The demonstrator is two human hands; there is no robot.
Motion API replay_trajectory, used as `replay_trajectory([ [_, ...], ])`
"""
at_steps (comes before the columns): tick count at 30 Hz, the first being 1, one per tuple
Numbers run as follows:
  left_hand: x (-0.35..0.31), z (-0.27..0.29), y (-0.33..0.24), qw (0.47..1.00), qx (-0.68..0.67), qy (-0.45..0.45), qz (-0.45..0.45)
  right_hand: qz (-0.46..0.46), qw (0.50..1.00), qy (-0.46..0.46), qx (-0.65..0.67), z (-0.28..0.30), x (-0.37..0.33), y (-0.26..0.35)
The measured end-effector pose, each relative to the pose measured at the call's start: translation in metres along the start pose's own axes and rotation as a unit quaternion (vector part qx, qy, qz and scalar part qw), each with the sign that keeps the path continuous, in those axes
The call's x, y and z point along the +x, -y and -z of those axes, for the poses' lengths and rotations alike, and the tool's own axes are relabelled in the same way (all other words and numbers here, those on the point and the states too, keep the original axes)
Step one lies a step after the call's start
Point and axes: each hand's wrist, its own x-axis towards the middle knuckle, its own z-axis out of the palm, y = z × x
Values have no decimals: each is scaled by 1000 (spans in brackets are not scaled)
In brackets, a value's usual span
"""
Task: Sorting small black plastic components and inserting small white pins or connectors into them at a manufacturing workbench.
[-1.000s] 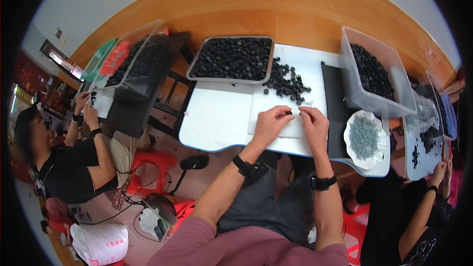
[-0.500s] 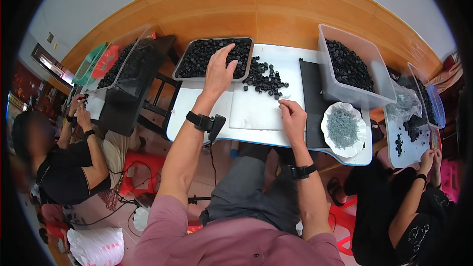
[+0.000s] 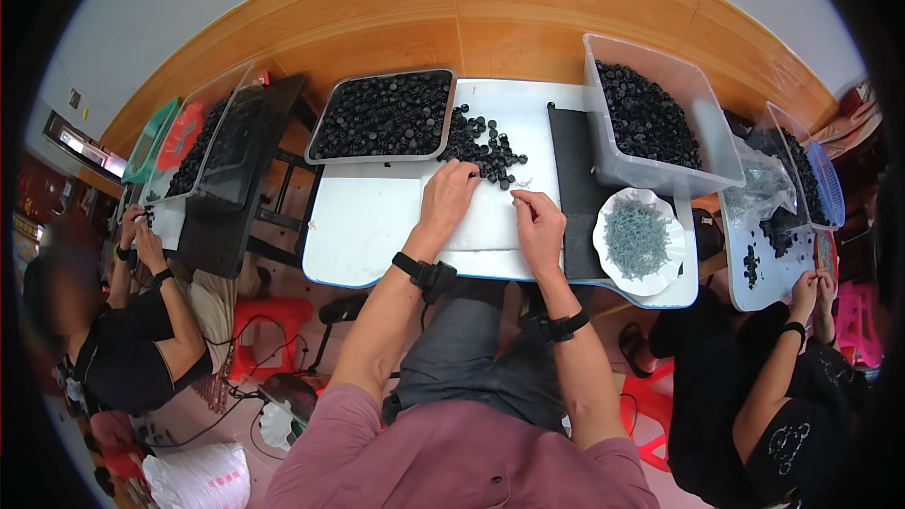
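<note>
Legible wording is lacking. Pinkish-red print [image 3: 226,481] runs across the white sack [image 3: 189,473] on the floor at lower left, its characters too small and tilted to be made out, while a yellowish lit panel [image 3: 30,228] at the far left edge is too blurred to show whether it bears lettering. A small reddish mark [image 3: 313,225] stands near the left edge of the white tabletop [image 3: 363,212], and a white line design [image 3: 788,451] decorates the black garment of the person at right, neither resolving into letters or numerals.
</note>
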Motion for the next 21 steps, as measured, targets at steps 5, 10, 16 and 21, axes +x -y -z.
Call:
replay_trajectory([
  [5,-21,7,-16,994,-97,20,46,0,1000,-2,-9,4,1,0],
  [10,-39,5,-11,990,-143,3,16,-110,992,14,53,2,9,-5],
  [16,-38,-3,-9,989,-130,-68,-24,-19,985,82,-150,24,71,-9],
  [21,-39,-3,-7,990,-127,-65,-16,117,906,244,-324,32,90,-4],
])
